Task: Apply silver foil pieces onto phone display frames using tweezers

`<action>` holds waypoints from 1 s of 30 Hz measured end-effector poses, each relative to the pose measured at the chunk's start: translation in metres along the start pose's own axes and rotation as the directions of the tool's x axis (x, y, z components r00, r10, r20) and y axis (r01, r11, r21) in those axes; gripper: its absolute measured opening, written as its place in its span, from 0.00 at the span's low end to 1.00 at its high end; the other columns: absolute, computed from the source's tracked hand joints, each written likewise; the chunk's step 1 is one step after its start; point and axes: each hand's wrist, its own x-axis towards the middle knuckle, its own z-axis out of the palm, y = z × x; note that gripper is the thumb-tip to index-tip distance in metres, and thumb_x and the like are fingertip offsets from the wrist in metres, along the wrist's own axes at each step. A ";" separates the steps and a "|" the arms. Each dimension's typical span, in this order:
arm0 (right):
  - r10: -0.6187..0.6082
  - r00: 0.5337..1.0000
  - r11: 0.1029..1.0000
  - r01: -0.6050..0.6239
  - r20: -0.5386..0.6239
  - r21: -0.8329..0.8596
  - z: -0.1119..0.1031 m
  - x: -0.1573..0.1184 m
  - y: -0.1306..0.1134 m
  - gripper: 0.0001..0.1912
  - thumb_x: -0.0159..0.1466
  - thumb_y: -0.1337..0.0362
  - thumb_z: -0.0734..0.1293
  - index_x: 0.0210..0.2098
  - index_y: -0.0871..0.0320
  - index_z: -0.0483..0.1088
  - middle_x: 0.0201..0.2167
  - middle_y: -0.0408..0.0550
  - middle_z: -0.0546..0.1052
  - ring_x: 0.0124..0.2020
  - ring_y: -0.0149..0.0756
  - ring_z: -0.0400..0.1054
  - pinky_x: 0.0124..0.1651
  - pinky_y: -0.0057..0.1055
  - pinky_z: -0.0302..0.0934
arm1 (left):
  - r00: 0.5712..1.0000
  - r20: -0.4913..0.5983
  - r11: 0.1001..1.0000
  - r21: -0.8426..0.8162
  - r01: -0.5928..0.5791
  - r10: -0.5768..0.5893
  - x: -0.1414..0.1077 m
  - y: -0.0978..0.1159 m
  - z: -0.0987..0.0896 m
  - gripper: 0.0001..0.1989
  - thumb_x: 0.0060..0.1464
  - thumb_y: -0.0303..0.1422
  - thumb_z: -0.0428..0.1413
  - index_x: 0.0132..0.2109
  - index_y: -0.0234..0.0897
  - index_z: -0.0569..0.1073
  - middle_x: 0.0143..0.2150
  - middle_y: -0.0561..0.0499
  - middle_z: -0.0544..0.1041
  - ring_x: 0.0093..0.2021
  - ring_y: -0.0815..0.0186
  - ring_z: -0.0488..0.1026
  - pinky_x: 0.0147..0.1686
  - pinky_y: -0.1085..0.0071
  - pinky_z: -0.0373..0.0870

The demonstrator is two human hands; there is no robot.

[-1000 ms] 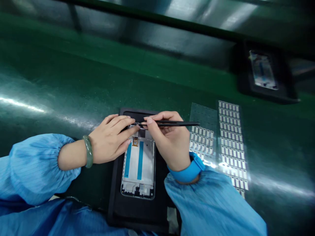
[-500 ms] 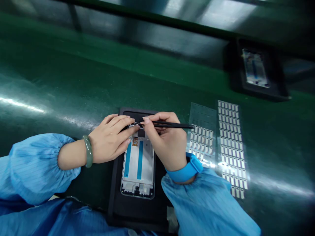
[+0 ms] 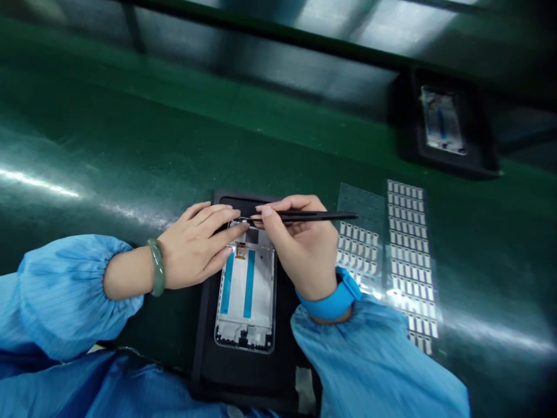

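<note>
An opened phone frame [image 3: 237, 284] with two blue strips and a small orange-brown flex part lies in a black tray [image 3: 285, 360] in front of me. My left hand [image 3: 195, 244] rests over the frame's upper left edge, palm down with fingers stretched out. Black tweezers [image 3: 313, 216] are pinched between the thumb and fingers of my right hand [image 3: 300, 244], above the frame's upper right. Their tips point left toward my left fingertips; whether they hold anything is too small to tell. My left fingers cover part of the frame's top.
To the right lie two clear sheets of small pale stickers, a partly used sheet [image 3: 359, 247] and a fuller sheet [image 3: 409, 244]. Farther back at the right, a black box [image 3: 472, 159] holds another phone frame [image 3: 442, 121]. The work surface is a green mat [image 3: 108, 157].
My right hand has drawn slightly to the right with the tweezers, and their tips are farther from the left fingers. My left hand has hardly moved.
</note>
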 end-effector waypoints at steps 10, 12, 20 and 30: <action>-0.030 0.999 0.998 0.032 0.036 -0.047 0.001 0.000 -0.001 0.06 0.59 0.64 0.67 0.33 0.54 0.64 0.29 0.40 0.73 0.29 0.31 0.73 0.31 0.29 0.68 | 1.000 0.000 1.000 0.000 0.002 -0.002 -0.001 0.000 0.000 0.20 0.63 0.32 0.43 0.59 0.32 0.64 0.59 0.39 0.65 0.61 0.53 0.59 0.59 0.50 0.57; -0.033 0.999 0.998 0.035 0.036 -0.044 0.001 0.000 -0.002 0.05 0.59 0.64 0.67 0.33 0.54 0.64 0.29 0.40 0.73 0.29 0.30 0.73 0.31 0.28 0.68 | 1.000 -0.001 1.000 0.001 0.004 -0.004 -0.001 0.000 0.001 0.20 0.63 0.32 0.43 0.59 0.33 0.64 0.59 0.39 0.65 0.61 0.53 0.59 0.59 0.50 0.57; -0.019 0.999 0.999 0.021 0.043 -0.037 0.001 0.000 -0.004 0.05 0.60 0.64 0.67 0.33 0.54 0.64 0.29 0.40 0.73 0.29 0.30 0.72 0.31 0.29 0.68 | 1.000 0.005 1.000 0.002 0.002 -0.002 -0.001 0.000 0.000 0.20 0.63 0.32 0.43 0.59 0.32 0.64 0.59 0.39 0.65 0.61 0.53 0.59 0.59 0.50 0.57; -0.047 0.998 0.993 0.050 0.031 -0.102 0.002 0.001 -0.004 0.05 0.59 0.64 0.67 0.32 0.54 0.65 0.28 0.39 0.72 0.27 0.28 0.70 0.29 0.25 0.67 | 1.000 0.012 1.000 0.002 -0.004 0.004 -0.001 -0.001 0.000 0.20 0.63 0.32 0.43 0.59 0.32 0.64 0.58 0.39 0.65 0.61 0.52 0.59 0.59 0.49 0.57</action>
